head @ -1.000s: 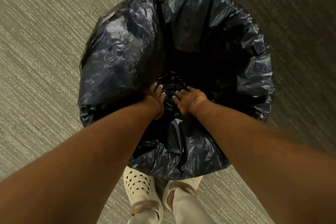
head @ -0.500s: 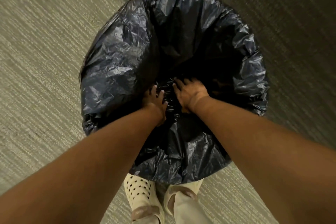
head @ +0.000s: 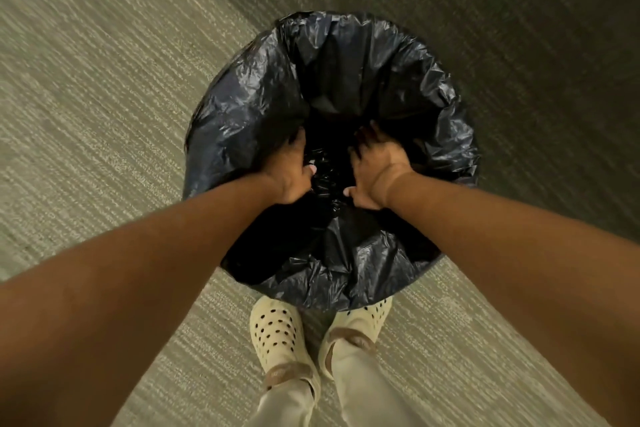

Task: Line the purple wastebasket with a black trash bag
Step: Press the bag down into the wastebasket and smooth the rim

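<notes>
Left hand [head: 289,172] and right hand [head: 375,172] both spread flat, holding nothing, pressing black trash bag [head: 346,80] film outward inside the bin. Bag surrounds both hands, draped over the rim; wastebasket itself hidden. Step: seating liner. Next, likely: push slack to the bottom.

We've got grey-green ribbed carpet [head: 104,107] across the whole floor, going darker toward the far right. Near the bottom, two cream perforated foam clogs [head: 273,333] sit side by side, beige trouser legs [head: 360,388] coming down over them.
</notes>
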Action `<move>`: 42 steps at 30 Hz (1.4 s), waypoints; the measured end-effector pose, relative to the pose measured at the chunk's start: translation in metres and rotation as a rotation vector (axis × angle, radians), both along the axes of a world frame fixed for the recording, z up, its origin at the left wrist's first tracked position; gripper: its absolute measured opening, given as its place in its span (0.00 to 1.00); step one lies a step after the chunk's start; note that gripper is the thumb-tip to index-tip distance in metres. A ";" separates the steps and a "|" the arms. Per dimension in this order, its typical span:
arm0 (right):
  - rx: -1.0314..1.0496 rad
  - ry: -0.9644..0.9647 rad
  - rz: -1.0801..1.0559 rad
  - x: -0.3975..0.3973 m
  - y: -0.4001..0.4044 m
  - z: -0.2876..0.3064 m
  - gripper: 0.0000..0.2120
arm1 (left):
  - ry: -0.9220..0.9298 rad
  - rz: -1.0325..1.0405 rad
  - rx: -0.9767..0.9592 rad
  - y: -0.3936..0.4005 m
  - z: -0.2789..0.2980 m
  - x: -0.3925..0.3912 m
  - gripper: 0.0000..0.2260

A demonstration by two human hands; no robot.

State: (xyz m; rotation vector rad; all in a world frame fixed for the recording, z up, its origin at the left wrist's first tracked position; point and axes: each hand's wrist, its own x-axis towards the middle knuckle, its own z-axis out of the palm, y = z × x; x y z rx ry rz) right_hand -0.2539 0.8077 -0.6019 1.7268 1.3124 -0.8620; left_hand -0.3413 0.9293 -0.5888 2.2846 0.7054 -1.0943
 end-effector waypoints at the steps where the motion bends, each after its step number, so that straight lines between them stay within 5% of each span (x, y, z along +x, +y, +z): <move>1: 0.043 0.022 0.003 -0.005 0.001 0.007 0.40 | 0.025 -0.087 0.029 -0.001 0.002 -0.002 0.33; 7: 0.018 0.250 -0.063 -0.040 -0.015 0.033 0.35 | 0.185 -0.669 0.161 -0.022 0.021 -0.037 0.32; 12: -0.228 0.350 -0.181 -0.039 -0.029 0.039 0.33 | 0.410 -0.768 0.116 -0.018 0.035 -0.053 0.32; 17: 0.034 0.453 -0.286 -0.038 -0.029 0.060 0.31 | 0.318 -0.781 0.146 -0.015 0.055 -0.053 0.32; 22: -0.065 0.436 -0.207 -0.047 -0.052 0.086 0.33 | 0.279 -0.819 0.234 -0.008 0.077 -0.065 0.33; 24: 0.018 0.353 -0.185 -0.045 -0.060 0.093 0.32 | 0.126 -0.782 0.270 -0.004 0.087 -0.065 0.32; 29: 0.638 0.126 -0.332 -0.020 -0.041 0.113 0.33 | -0.393 -0.559 0.469 0.010 0.106 -0.048 0.29; 32: 0.843 -0.016 -0.370 0.005 -0.025 0.118 0.34 | -0.405 -0.519 0.567 0.021 0.103 -0.041 0.31; 36: 0.859 -0.115 -0.417 0.032 -0.011 0.116 0.33 | -0.413 -0.356 0.561 0.034 0.100 -0.034 0.31; 42: 0.920 0.077 -0.759 0.062 -0.002 0.099 0.22 | -0.526 -0.035 0.347 0.050 0.091 -0.013 0.26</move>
